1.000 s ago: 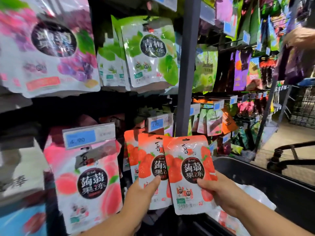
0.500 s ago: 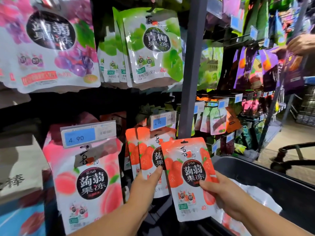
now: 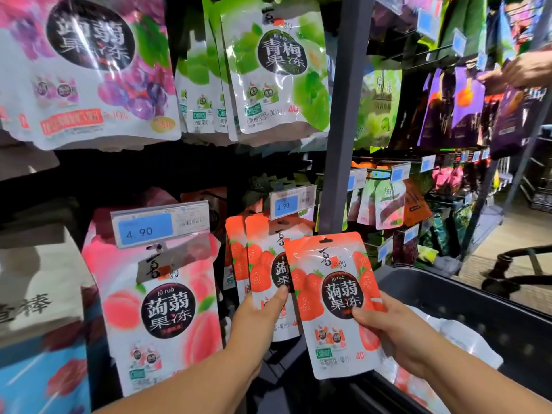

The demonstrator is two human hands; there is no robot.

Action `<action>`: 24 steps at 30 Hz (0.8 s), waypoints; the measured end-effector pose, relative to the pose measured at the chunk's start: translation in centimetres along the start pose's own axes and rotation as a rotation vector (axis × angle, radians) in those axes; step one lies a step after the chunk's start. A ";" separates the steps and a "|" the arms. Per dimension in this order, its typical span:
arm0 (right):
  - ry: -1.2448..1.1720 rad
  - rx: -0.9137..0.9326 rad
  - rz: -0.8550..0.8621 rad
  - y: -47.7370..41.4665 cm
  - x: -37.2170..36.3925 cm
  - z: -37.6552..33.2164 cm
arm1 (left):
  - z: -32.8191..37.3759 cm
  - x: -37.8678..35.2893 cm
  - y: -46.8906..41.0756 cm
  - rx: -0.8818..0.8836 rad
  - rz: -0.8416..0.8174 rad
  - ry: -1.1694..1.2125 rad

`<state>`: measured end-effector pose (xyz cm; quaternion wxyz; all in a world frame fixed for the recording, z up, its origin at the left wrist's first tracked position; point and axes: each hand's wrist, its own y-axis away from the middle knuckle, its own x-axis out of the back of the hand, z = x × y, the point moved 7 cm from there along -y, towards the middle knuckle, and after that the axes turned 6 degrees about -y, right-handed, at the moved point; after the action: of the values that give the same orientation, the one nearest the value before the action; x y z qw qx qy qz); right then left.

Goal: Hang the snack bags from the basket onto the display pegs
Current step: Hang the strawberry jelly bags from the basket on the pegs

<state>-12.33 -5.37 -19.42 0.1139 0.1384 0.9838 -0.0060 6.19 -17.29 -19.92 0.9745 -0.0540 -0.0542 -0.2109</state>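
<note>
The right hand holds one strawberry bag by its lower right edge. The thumb lies on the printed front and the fingers are curled behind the bag, out of sight. This low grip leaves the top of the bag free, so the hang hole stays exposed and can be aimed at a peg. The bag stands nearly upright with its top tilted slightly left, and it overlaps the right side of the hung bags.

The left hand is on the hung bags of the same flavour. Its thumb presses the front bag, and its fingers are hidden behind the stack. The hold reads as a pinch, probably to steady the row and keep it from swinging while the new bag is brought up.

The peg itself cannot be seen. It presumably ends behind the price tag directly above the hung bags. The hang hole sits below and to the right of that tag, so the bag is not yet on the peg.

The basket stands at lower right, just under the right hand. More bags lie in it, so further hanging remains to be done.

Next step, as judged: raise the bag, align the hole with the peg tip and slide it on. The tag may obstruct the approach.
</note>
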 end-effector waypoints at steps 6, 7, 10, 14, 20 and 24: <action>0.017 0.009 -0.002 -0.1 -0.1 0.1 | -0.3 0.1 -0.5 0.022 0.051 0.016; 0.019 0.006 -0.001 0.0 -0.1 0.1 | -0.4 0.2 -0.5 0.027 0.059 0.017; 0.012 0.003 0.005 0.0 0.1 0.1 | -0.4 0.4 -0.7 0.030 0.083 0.022; 0.006 0.001 0.010 0.1 0.3 -0.1 | -0.4 0.6 -0.6 0.036 0.099 0.011; 0.006 -0.010 0.006 0.2 0.4 -0.2 | -0.9 1.1 -0.5 0.068 0.154 0.011; -0.008 -0.026 0.007 0.2 -0.2 0.0 | -1.2 1.4 -1.1 0.063 0.183 0.024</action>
<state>-12.10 -5.21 -19.38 0.1198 0.1405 0.9828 0.0066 7.09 -19.03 -20.83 0.9915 -0.0256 -0.0440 -0.1196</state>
